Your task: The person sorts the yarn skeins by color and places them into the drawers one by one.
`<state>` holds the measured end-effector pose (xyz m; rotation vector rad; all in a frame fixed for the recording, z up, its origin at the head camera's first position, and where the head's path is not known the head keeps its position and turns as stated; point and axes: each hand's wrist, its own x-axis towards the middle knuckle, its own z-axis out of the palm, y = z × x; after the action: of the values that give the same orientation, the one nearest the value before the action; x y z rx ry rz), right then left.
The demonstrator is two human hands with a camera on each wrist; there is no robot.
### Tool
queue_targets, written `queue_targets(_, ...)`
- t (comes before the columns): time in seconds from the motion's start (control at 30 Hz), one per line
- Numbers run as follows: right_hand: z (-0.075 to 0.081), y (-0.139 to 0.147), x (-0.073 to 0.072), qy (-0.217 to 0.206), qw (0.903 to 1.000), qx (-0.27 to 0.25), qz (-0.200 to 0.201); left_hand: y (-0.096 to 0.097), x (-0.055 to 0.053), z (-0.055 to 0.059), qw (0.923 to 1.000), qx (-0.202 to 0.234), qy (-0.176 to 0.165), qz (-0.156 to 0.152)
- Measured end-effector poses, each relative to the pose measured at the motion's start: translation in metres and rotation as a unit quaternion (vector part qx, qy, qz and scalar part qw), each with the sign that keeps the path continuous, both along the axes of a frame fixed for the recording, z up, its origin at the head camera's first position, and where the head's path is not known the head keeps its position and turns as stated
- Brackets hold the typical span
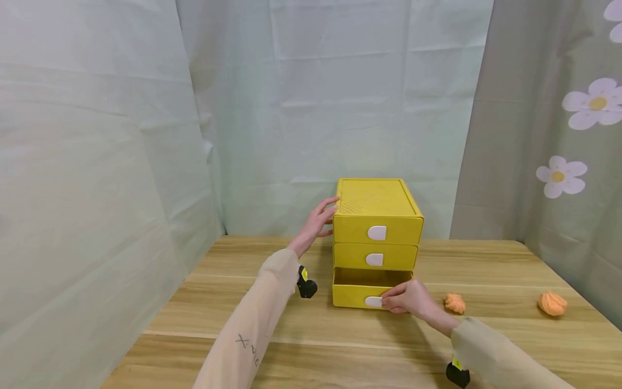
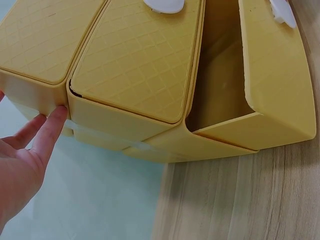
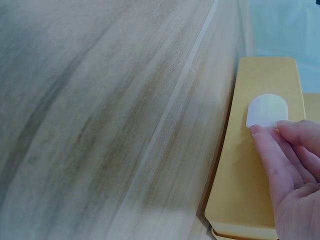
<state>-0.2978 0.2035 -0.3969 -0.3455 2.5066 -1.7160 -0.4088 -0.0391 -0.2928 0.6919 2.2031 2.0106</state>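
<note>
A yellow cabinet (image 1: 379,197) with three stacked drawers stands on the wooden table. Its bottom drawer (image 1: 352,296) is pulled partway out, and the part of its inside that shows holds nothing. My right hand (image 1: 413,298) pinches the white handle (image 3: 267,110) of that drawer between thumb and fingers. Against the cabinet's left side rests my left hand (image 1: 318,221), its fingers spread and fairly straight, touching near the top drawer in the left wrist view. The middle drawer (image 2: 137,55) and the top drawer (image 1: 352,229) are closed.
Two orange crumpled lumps lie right of the cabinet: one lump (image 1: 454,303) just beyond my right wrist, another lump (image 1: 552,304) farther right. Pale curtains (image 1: 340,108) hang behind and beside the wooden table (image 1: 233,302).
</note>
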Motion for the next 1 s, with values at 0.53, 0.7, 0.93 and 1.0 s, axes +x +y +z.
queue_targets(0.53, 0.000, 0.001, 0.002, 0.004, 1.0000, 0.005, 0.002, 0.000, 0.000, 0.000, 1.0000, 0.000, 0.002, -0.001)
queue_targets(0.7, 0.000, 0.001, 0.002, -0.001, 1.0000, 0.005, 0.000, 0.001, -0.012, -0.011, 0.9998, 0.003, 0.008, 0.018)
queue_targets(0.93, -0.001, 0.003, 0.003, 0.000, 0.9999, -0.001, 0.013, 0.003, -0.013, -0.013, 0.9996, 0.004, 0.015, 0.023)
queue_targets(1.0, -0.001, 0.004, 0.004, -0.002, 0.9996, -0.008, 0.025, 0.002, -0.008, -0.008, 0.9998, 0.003, 0.011, 0.014)
